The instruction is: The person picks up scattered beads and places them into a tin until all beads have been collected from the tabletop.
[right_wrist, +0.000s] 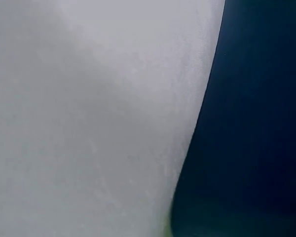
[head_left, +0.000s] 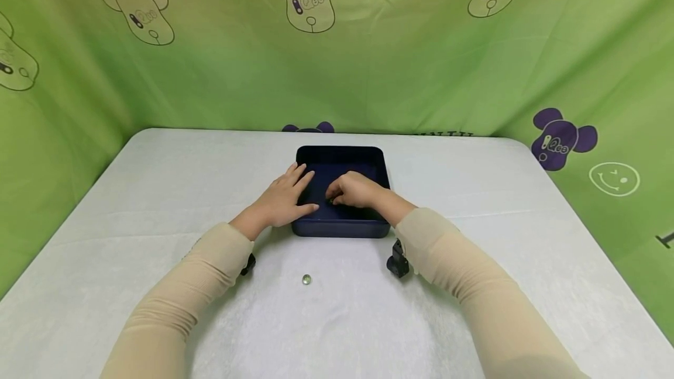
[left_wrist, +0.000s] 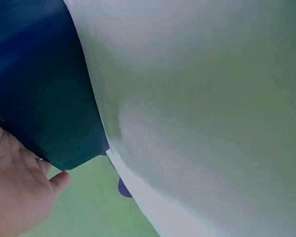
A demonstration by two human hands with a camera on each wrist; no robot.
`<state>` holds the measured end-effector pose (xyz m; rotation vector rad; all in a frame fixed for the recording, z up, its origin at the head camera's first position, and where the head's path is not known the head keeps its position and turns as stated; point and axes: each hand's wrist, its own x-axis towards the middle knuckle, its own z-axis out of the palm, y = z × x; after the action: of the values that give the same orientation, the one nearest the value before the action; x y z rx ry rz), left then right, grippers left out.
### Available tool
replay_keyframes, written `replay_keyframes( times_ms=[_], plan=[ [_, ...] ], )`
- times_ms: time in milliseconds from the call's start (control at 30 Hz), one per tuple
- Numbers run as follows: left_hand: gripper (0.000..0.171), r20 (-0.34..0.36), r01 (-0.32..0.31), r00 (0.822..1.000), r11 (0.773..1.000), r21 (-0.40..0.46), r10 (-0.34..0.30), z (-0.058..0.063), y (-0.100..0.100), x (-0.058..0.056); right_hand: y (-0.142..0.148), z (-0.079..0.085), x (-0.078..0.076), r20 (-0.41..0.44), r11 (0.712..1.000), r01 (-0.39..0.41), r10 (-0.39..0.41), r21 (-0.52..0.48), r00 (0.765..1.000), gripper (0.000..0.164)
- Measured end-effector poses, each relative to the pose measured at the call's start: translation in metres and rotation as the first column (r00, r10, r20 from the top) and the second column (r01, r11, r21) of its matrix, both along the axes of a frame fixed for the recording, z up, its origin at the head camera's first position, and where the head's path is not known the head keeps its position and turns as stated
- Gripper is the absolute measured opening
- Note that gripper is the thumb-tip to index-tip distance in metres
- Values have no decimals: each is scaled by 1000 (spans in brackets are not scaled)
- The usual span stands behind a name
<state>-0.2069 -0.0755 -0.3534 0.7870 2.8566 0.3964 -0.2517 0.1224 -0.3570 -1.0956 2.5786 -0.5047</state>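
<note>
A deep navy-blue rectangular tray (head_left: 341,228) stands near the middle of the white table. My left hand (head_left: 281,199) rests at its left side, fingers spread and thumb over the rim; in the left wrist view this hand (left_wrist: 19,190) lies along the tray's wall (left_wrist: 54,108). Down inside the tray, my right hand (head_left: 355,190) has its fingers curled and pinches a small dark thing (head_left: 330,201), mostly hidden by the fingertips. A small clear, greenish glass marble (head_left: 307,279) lies on the table in front of the tray. The right wrist view shows the tray (right_wrist: 251,123) but no hand.
A white cloth covers the table (head_left: 158,192). Behind and beside it hangs a green curtain (head_left: 221,75) printed with cartoon heads. Black wrist cameras sit under both sleeves, the right camera (head_left: 398,261) being the plainer one.
</note>
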Motion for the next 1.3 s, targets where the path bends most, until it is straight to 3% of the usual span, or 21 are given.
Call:
replay_keyframes(
  times_ms=[433, 767, 1300],
  plan=[
    [71, 3, 5, 1000, 1000, -9, -5, 1, 0, -2, 5, 12, 5, -15, 996, 28, -30, -86, 999, 20],
    [72, -12, 9, 1000, 1000, -18, -10, 1, 0, -3, 20, 22, 15, -28, 976, 91, -98, -197, 995, 21],
    [72, -13, 11, 1000, 1000, 2, -11, 1, 0, 0, 37, 38, 45, 155, 899, 194, -143, -393, 978, 23]
  ],
)
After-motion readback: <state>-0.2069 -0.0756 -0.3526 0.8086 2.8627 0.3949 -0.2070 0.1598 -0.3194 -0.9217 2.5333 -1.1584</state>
